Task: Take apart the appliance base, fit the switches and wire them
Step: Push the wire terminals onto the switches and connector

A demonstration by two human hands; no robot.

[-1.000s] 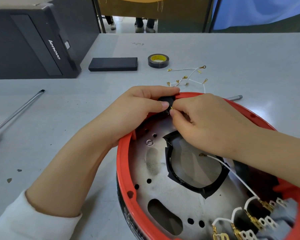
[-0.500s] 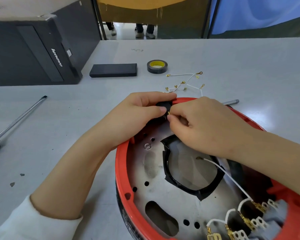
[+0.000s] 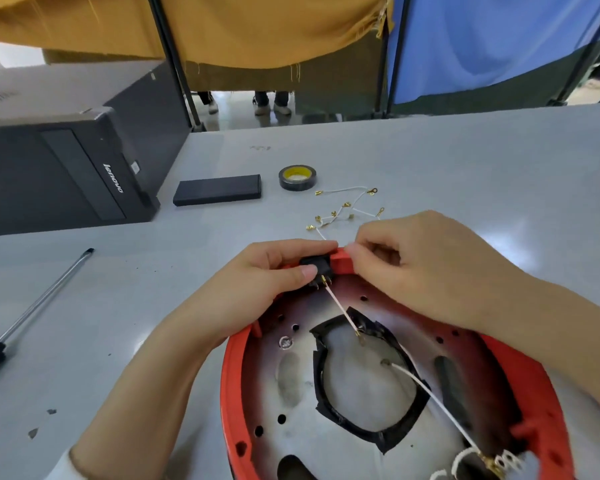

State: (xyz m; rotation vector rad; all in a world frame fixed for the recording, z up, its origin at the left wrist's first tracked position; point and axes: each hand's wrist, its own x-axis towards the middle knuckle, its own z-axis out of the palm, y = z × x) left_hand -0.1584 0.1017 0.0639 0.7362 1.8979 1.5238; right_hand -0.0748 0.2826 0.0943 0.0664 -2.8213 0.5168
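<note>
A matte grey table (image 3: pixel 465 161) carries the round appliance base (image 3: pixel 229 386), its red plastic rim ringing a shiny, scorched metal plate with punched holes and a ragged black gasket at the centre. Left of the base lies a long steel screwdriver (image 3: pixel 42 299); beyond it sit a glossy black tape roll (image 3: pixel 297 178) and loose white leads (image 3: pixel 343 209) tipped with brass lugs. At the base's far rim, the left hand (image 3: pixel 257 282) pinches a small black switch (image 3: pixel 317 266) between thumb and forefinger. The right hand (image 3: pixel 423 268) curls its fingertips onto the rim just beside the switch. A thin white wire (image 3: pixel 342 306) runs from the switch's brass terminals down into the base.
</note>
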